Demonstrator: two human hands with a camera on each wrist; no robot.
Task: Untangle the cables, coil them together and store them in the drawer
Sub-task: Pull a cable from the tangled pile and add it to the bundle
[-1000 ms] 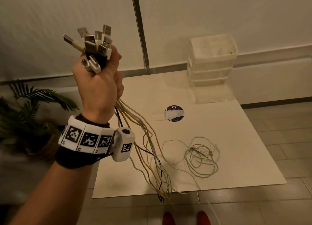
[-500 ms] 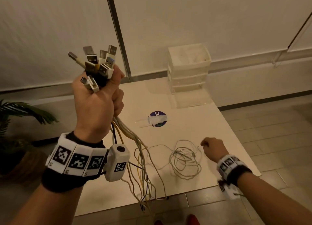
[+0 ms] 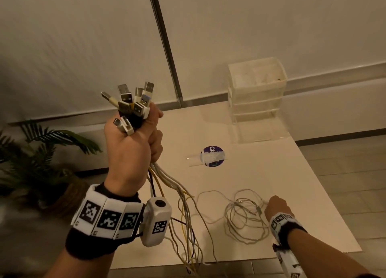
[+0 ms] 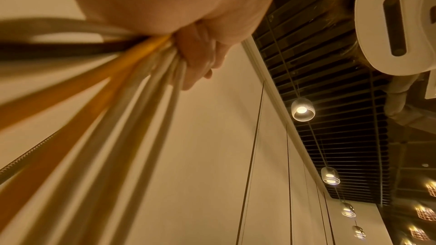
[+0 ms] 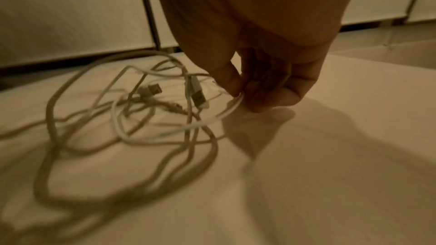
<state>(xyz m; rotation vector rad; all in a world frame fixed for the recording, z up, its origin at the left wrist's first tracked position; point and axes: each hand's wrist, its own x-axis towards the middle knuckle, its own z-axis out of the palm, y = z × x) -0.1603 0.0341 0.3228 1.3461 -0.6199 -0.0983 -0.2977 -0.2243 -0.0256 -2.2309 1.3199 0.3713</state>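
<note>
My left hand (image 3: 133, 146) is raised in a fist, gripping a bundle of cables (image 3: 183, 219) just below their USB plugs (image 3: 133, 102), which stick up above the fist. White, yellow and dark cables (image 4: 113, 103) hang from it down past the board's front edge. A loose tangle of white cables (image 3: 244, 217) lies on the white board (image 3: 282, 173). My right hand (image 3: 276, 205) is down at the tangle's right side, thumb and fingertips pinching one white cable loop (image 5: 232, 108) beside a USB plug (image 5: 198, 94). The translucent drawer unit (image 3: 255, 91) stands at the board's far edge, drawers shut.
A purple round sticker with tape (image 3: 212, 156) is on the board's middle. A potted plant (image 3: 41, 162) stands left of the board. A dark vertical strip (image 3: 165, 43) runs down the pale wall behind. Tiled floor (image 3: 351, 185) lies to the right.
My right hand came into view from the right and reached to the tangle's edge, where it now pinches a cable. The left fist kept holding the bundle while the head view shifted.
</note>
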